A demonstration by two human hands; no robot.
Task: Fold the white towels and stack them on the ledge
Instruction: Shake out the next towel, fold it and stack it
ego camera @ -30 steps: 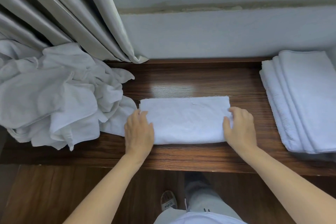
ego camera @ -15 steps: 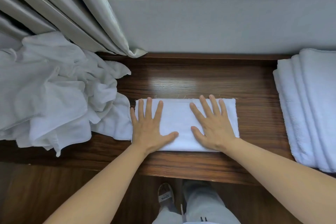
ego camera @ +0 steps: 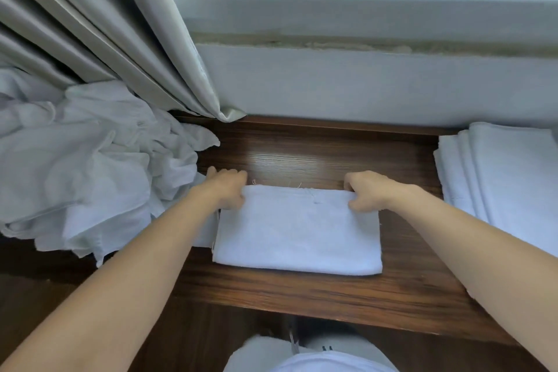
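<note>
Both hands, left hand and right hand, fingers curled, pinching far corners of folded towel on ledge. Risk: uneven pull skewing layers, or snagging loose towel pile touching left.

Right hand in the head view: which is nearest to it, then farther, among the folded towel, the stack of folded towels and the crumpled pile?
From the right hand:
1. Folded towel, pinched at its far right corner.
2. Stack of folded towels, at the ledge's right end.
3. Crumpled pile, far left, beyond the left hand.
</note>
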